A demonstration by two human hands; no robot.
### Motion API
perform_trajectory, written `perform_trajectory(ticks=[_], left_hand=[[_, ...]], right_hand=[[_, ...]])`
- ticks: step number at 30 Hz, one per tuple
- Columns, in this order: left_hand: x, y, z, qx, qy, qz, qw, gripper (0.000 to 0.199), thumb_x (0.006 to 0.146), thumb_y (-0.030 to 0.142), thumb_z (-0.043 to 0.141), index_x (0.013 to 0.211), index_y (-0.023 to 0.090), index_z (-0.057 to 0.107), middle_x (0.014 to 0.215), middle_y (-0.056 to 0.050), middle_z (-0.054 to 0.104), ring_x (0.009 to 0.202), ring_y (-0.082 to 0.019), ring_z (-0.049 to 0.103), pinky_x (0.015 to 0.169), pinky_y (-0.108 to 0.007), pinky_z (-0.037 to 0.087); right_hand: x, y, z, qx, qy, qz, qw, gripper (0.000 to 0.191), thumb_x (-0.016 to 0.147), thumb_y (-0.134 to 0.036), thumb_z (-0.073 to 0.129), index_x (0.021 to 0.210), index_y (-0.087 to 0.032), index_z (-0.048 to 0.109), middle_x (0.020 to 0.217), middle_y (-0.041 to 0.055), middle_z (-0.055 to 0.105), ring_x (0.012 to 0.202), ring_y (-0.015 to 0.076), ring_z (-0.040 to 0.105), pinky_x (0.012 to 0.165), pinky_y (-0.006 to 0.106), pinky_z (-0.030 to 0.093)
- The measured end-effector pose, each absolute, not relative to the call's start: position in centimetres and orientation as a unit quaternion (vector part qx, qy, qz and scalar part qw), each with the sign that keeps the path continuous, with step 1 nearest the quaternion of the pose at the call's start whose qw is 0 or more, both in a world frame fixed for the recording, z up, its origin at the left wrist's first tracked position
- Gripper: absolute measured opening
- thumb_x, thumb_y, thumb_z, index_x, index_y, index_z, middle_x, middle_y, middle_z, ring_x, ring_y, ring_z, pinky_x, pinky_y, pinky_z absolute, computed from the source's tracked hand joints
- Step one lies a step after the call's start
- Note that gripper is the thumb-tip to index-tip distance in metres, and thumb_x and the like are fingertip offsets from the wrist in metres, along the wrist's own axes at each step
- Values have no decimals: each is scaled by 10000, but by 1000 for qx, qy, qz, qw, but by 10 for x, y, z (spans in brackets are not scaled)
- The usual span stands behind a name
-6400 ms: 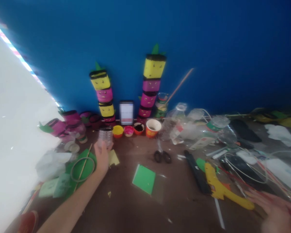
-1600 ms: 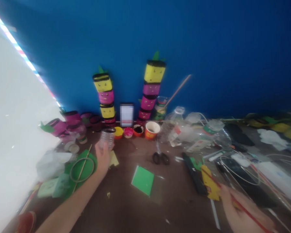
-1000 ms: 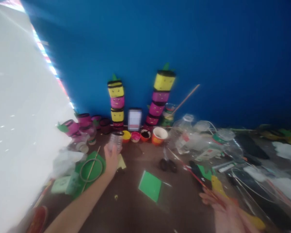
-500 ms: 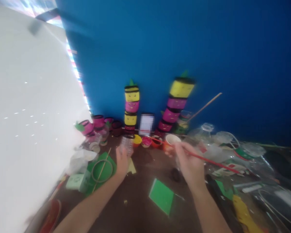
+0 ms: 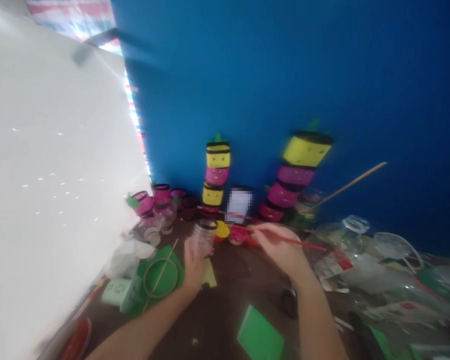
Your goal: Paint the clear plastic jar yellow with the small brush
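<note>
My left hand [image 5: 195, 262] is wrapped round a clear plastic cup [image 5: 205, 237] with a dark rim, held just above the brown table. My right hand [image 5: 279, 245] grips a long red brush [image 5: 303, 243]; its tip reaches a small pot of pink paint [image 5: 237, 235]. Beside that pot, on the left, is a yellow paint pot [image 5: 221, 230]. An orange-red pot, partly hidden, is under my right fingers. Behind the pots a phone-like screen [image 5: 239, 205] leans upright, its picture blurred out.
Stacked yellow and pink face cups [image 5: 217, 175] and a taller leaning stack [image 5: 283, 192] stand by the blue wall. Pink cups [image 5: 161, 195] are at the left. Green sheets [image 5: 260, 334], a tape ring [image 5: 160, 278] and clear plastic bottles [image 5: 354, 232] lie around.
My right hand has moved left, from beside the white cup to near the paint pots, with the brush tip now at the pink paint. The whole view has shifted slightly.
</note>
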State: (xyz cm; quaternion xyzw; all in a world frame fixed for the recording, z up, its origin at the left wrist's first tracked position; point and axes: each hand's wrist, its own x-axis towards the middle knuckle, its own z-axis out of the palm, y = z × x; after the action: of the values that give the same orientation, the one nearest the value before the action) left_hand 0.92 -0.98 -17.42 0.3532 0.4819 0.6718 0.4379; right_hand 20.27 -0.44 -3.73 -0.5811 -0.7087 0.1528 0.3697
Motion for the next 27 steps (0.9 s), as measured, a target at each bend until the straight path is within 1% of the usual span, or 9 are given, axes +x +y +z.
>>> perform_trajectory(ticks=[2, 4, 7, 12, 15, 22, 27], left_hand=[[7, -12, -170, 353, 501, 662, 432, 427, 767, 561, 480, 987, 195, 465, 813, -30, 604, 711, -164, 618, 711, -334, 494], [6, -13, -164, 342, 537, 656, 407, 437, 724, 535, 560, 989, 200, 467, 888, -38, 598, 817, -174, 610, 784, -331, 470], [7, -14, -158, 326, 556, 647, 408, 449, 702, 499, 604, 999, 195, 458, 922, -51, 596, 877, -183, 602, 821, -332, 453], [10, -13, -158, 313, 545, 645, 435, 452, 715, 467, 604, 1044, 194, 457, 990, -64, 590, 922, -179, 590, 860, -336, 436], [9, -12, -160, 319, 531, 644, 450, 439, 727, 460, 596, 1055, 196, 476, 1002, -62, 598, 937, -181, 586, 874, -339, 429], [9, -14, -156, 323, 535, 642, 445, 411, 725, 453, 607, 1028, 201, 492, 951, -46, 626, 909, -181, 600, 842, -318, 442], [10, -13, -157, 321, 523, 647, 452, 423, 721, 457, 609, 1031, 197, 484, 957, -51, 619, 900, -176, 599, 841, -324, 442]], right_hand=[[200, 0, -41, -583, -720, 139, 349, 163, 776, -301, 520, 743, -212, 653, 744, 13, 696, 677, 173, 645, 607, 258, 490], [196, 1, -42, -581, -724, 143, 343, 177, 784, -305, 501, 736, -208, 641, 718, 6, 687, 627, 158, 627, 584, 248, 481], [191, 3, -44, -584, -724, 141, 338, 189, 785, -314, 486, 736, -200, 629, 706, 7, 678, 564, 140, 595, 569, 246, 469], [189, 6, -49, -597, -724, 146, 314, 179, 761, -310, 489, 795, -202, 627, 706, 9, 676, 563, 140, 591, 552, 249, 456], [188, 7, -50, -589, -730, 151, 311, 159, 739, -279, 484, 759, -201, 621, 715, 13, 674, 597, 146, 599, 571, 252, 463], [187, 11, -57, -574, -746, 144, 305, 143, 721, -237, 479, 730, -201, 617, 778, 26, 673, 686, 166, 617, 613, 265, 476], [183, 11, -59, -573, -752, 118, 305, 158, 717, -240, 466, 706, -206, 620, 777, 29, 679, 693, 176, 615, 607, 271, 470]])
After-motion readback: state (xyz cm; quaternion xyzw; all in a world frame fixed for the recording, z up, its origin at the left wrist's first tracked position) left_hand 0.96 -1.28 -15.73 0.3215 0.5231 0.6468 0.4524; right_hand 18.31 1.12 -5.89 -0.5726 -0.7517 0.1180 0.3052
